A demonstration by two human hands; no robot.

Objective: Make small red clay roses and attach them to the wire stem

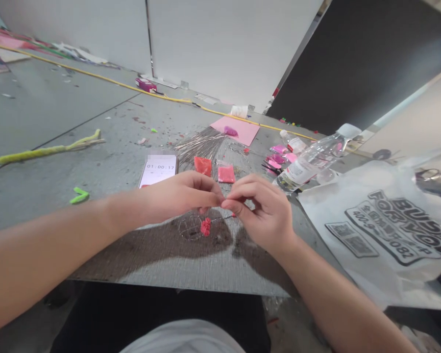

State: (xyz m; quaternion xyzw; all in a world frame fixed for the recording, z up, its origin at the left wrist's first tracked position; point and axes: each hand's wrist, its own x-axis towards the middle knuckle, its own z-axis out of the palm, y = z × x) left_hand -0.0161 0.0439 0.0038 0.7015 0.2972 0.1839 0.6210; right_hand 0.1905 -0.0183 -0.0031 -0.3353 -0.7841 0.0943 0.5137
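Note:
My left hand (196, 192) and my right hand (262, 208) meet fingertip to fingertip above the table's near part. Both are pinched closed, and whatever sits between the fingertips is too small to make out. Just below them on the table lies a wire frame (191, 229) with a small red flower-like piece (205, 227) on it. Behind the hands are a red packet (203, 165) and a pinkish-red packet (226, 173). A phone (159, 170) showing a timer is partly hidden by my left hand.
A bundle of thin wires (200, 144) lies beside a pink sheet (238, 130) holding a purple lump (231, 131). At right stand a clear bottle (316, 159) and a white plastic bag (385, 220). Green pieces (80, 195) and a fuzzy yellow-green stick (47, 151) are at left.

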